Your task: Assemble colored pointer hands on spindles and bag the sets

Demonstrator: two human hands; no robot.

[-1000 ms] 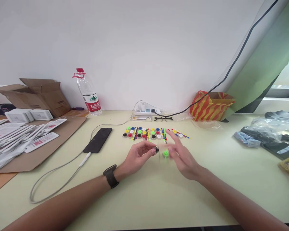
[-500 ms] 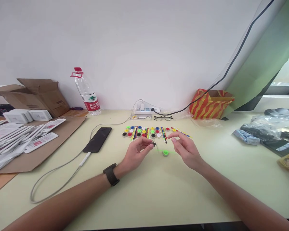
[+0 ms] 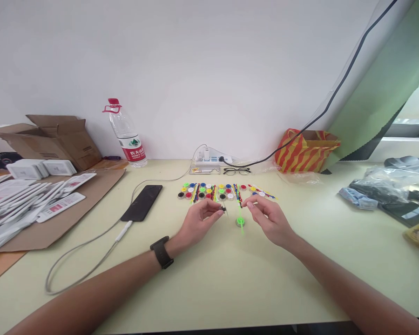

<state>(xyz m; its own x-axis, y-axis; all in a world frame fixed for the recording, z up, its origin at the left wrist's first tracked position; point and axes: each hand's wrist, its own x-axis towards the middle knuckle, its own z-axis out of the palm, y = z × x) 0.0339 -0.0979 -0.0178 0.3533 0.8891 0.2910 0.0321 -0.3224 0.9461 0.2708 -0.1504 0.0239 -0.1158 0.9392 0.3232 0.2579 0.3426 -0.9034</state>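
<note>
My left hand [image 3: 201, 220], with a black watch on its wrist, is closed in a pinch on a small black part [image 3: 224, 210]. My right hand [image 3: 267, 217] hovers just right of it, thumb and forefinger pinched together on something I cannot make out. Between the two hands a small green disc [image 3: 240, 221] with a thin green stick across it lies on the pale table [image 3: 230, 279]. Behind the hands lie several small coloured discs and coloured sticks in rows [image 3: 223, 192].
A black phone [image 3: 142, 202] on a grey cable lies at the left. A water bottle [image 3: 126, 134], cardboard box [image 3: 56, 137] and white packets [image 3: 21, 200] stand further left. Power strip [image 3: 209, 162], glasses [image 3: 236, 171], striped bag [image 3: 305, 151] at the back; plastic bags [image 3: 391, 188] at the right.
My right hand has let go of the green disc, which now lies on the table, and drawn back into a pinch. The green stick has turned on the disc. My left hand stayed.
</note>
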